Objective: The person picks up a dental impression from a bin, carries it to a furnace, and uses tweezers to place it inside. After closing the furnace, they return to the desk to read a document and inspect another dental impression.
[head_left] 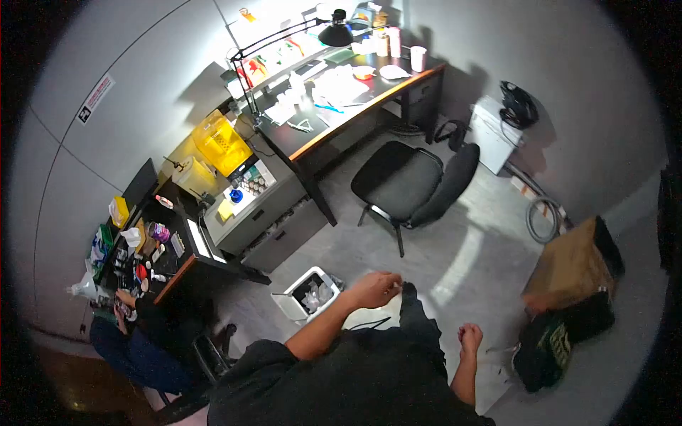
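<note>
My left hand (376, 290) reaches forward over the floor with its fingers curled in. I see nothing held in it. Just left of it, a white bin (325, 298) stands with its lid tipped aside and crumpled clear plastic inside. Lower and to the right hangs my right hand (469, 337), loosely closed, away from any object and with nothing visible in it. My dark shoe (408, 290) shows beside the left hand's fingertips.
A black chair (408, 186) faces a lamp-lit desk (291, 145) strewn with papers, bottles and tools. At the right wall are a cardboard box (568, 266), a dark bag (543, 351) and a coiled hose (543, 219). On the left, another person (138, 344) sits at a cluttered desk.
</note>
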A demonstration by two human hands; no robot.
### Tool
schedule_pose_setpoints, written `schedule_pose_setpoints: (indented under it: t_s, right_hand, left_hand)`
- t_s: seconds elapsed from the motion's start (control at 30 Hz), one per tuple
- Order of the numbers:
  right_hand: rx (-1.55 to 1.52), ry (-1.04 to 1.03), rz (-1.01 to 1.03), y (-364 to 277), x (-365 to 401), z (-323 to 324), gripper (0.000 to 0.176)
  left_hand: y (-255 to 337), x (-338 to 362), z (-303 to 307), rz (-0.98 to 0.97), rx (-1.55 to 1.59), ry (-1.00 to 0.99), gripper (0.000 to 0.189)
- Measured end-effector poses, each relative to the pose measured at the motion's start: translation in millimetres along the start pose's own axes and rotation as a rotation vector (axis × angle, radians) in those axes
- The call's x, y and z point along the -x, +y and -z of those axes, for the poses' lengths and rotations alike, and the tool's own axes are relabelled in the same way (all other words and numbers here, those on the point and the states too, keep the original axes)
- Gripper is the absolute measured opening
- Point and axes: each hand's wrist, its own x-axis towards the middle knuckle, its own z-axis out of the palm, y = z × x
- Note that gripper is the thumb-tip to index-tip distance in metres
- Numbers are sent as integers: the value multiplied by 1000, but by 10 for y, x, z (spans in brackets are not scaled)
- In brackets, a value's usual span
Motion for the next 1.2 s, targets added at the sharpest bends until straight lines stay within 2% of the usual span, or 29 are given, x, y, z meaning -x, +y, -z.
schedule_pose_setpoints:
  t_s: [0.07,0.13,0.27,0.33,0.37,0.43,0.53,0.67,0.8,0.93,0.97,1.0,1.03,1.07,1.17,1.2]
  right_hand:
    - [169,-77,138,-483,-621,-485,9]
    - [184,-226,252,-1240,-1021,-1084,12]
    - [690,-395,600,-2575,-1671,-2242,12]
    - [520,-529,660,-3245,-1610,-2851,15]
    - [548,-563,731,-3419,-1726,-3135,15]
    - [573,-602,730,-3856,-1626,-3645,14]
    - [460,-726,644,-3961,-1927,-4399,13]
    - [445,-791,617,-4056,-2164,-5314,13]
    - [371,-780,461,-4096,-2342,-6178,9]
    - [353,-894,528,-4278,-2107,-7060,9]
    - [349,-964,605,-4300,-2090,-7292,9]
    - [396,-1004,653,-4393,-2011,-7519,12]
    - [581,-982,676,-4546,-1929,-7730,19]
    - [702,-941,803,-4704,-1783,-7950,29]
    - [770,-1052,921,-5219,-1402,-8580,26]
    - [702,-1151,995,-5174,-1616,-8896,20]
  left_hand:
    - [-394,-179,144,140,35,43,24]
    - [-538,-228,394,253,-45,111,23]
    - [-745,-419,1018,403,1,270,23]
    - [-857,-483,1276,468,108,373,24]
    - [-948,-517,1393,495,157,426,24]
    - [-1161,-558,1572,541,167,524,25]
    - [-1451,-599,1943,609,189,605,26]
    - [-2211,-641,2437,588,150,637,25]
    - [-2719,-793,3201,589,98,598,24]
    - [-3205,-993,3726,536,-4,604,21]
    - [-3308,-1055,3819,540,-3,597,21]
    - [-3404,-1112,3878,559,-19,595,21]
    - [-3502,-1170,3920,576,-34,593,22]
    - [-3648,-1210,3904,580,-43,594,22]
    - [-4082,-1363,3784,627,-33,642,23]
    - [-4096,-1433,3863,700,46,624,23]
